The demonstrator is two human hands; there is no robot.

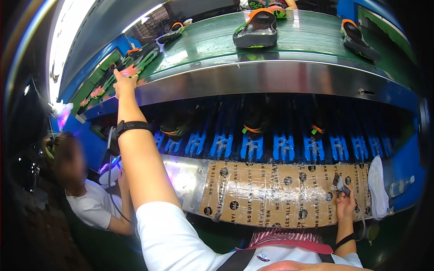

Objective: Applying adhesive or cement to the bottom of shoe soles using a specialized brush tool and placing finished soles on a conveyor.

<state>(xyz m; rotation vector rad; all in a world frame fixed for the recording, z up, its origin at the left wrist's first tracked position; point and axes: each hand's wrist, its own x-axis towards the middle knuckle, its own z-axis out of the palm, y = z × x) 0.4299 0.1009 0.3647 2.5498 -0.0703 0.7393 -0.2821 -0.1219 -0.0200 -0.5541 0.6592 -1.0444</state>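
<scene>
My left arm stretches out to the far left. There my left hand has its thumb and fingers around the edge of a shoe sole with a pinkish-orange tip, on the green conveyor belt. Low on the right, my right hand is closed around a small dark brush-like tool, held above a work surface covered with brown cardboard. A pale tube hangs beside that hand. More dark shoes with orange collars, one at the middle and another at the right, rest on the belt.
Under the belt's metal edge runs a row of blue brackets, with dark shoes among them. White cloths and a clear bottle lie at the right. A co-worker in white sits at the left.
</scene>
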